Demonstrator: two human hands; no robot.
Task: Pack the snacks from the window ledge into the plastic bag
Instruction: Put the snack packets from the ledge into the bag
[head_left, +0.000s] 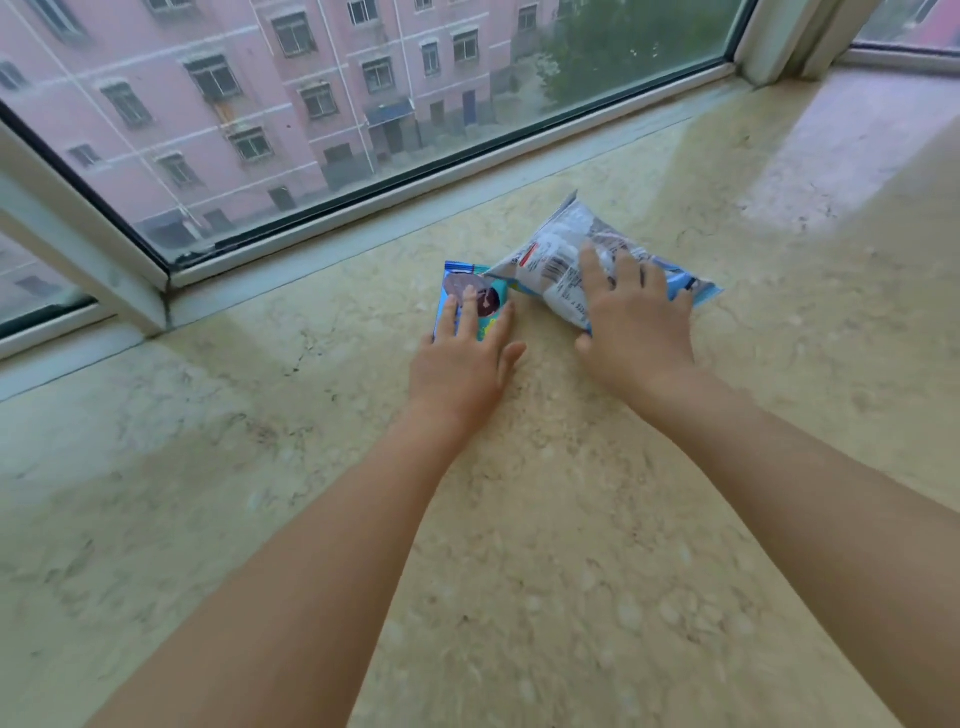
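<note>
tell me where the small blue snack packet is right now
In the head view, the small blue snack packet lies on the marble ledge near the window, under the left hand's fingers, its corner touching the larger white packet.

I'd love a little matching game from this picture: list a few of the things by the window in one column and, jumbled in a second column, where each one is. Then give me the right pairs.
Things:
1. small bright blue snack packet
2. larger white and blue crinkled snack bag
3. beige marble window ledge
4. pink apartment building

Places:
A. outside, beyond the glass
B. under the fingers of the left hand
C. beneath both packets and both forearms
D. under the spread right hand

Pairs: 1-B, 2-D, 3-C, 4-A
</note>
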